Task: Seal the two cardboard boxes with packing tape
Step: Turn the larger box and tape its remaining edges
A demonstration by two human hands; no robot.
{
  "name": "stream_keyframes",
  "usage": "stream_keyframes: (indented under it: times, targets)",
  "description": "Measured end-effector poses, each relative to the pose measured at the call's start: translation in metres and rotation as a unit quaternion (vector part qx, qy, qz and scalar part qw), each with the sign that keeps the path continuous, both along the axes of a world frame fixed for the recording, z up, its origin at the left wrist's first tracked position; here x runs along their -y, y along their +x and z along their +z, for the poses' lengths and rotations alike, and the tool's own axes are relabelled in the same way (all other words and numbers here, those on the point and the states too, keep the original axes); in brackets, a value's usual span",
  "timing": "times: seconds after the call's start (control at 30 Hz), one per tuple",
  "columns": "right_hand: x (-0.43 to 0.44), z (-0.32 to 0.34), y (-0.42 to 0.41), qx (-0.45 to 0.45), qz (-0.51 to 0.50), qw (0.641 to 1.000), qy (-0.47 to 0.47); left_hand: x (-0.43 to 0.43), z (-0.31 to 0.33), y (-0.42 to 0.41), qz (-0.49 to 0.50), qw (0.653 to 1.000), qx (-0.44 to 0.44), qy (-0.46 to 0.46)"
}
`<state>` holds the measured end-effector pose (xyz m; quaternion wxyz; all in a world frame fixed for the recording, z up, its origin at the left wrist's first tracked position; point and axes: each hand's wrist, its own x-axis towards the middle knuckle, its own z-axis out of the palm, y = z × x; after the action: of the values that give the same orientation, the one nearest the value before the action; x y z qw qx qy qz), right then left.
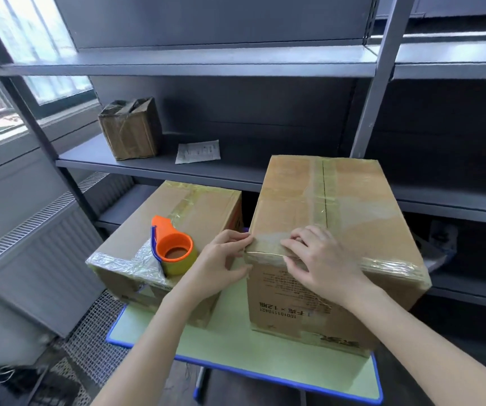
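Where the taller cardboard box (335, 200) stands on the right half of the green worktop (265, 357), both forearms reach in from the bottom of the view and converge on its near top edge.

Left hand (221, 257): at the near left corner of that box, wrist low, fingers curled, thumb and fingertips pinching the end of the tape strip (265, 249) against the corner.

Right hand (322, 259): palm down over the same edge, fingers fairly straight and slightly spread, pressing the strip flat; thumb drops onto the front face.

The strip runs along the near top edge, wrinkled toward the right corner. The top seam is already taped lengthwise.

The lower cardboard box (195, 212) sits just beside, to the left, also taped. An orange tape dispenser (173, 247) rests on its lid, near the left hand but apart from it.
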<state>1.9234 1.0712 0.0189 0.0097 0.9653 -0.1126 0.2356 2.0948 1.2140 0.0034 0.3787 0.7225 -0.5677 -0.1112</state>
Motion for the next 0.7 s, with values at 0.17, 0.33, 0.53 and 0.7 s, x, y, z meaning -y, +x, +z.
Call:
stream_keyframes:
  times: [0.17, 0.33, 0.53, 0.7]
  targets:
    - [-0.014, 0.003, 0.035, -0.025, 0.032, 0.999, -0.017, 0.004, -0.001, 0.003, 0.020, 0.999, 0.006, -0.041]
    - [-0.018, 0.004, 0.052, -0.021, 0.034, 0.999, -0.024, 0.005, -0.007, 0.015, 0.025, 0.996, -0.037, -0.078]
    - [-0.019, 0.000, 0.057, -0.024, 0.031, 0.999, 0.017, 0.006, -0.018, 0.023, -0.013, 0.991, -0.076, -0.109]
    - [-0.032, 0.003, 0.075, -0.037, 0.012, 0.999, -0.009, -0.004, -0.026, 0.043, 0.010, 0.987, -0.133, -0.095]
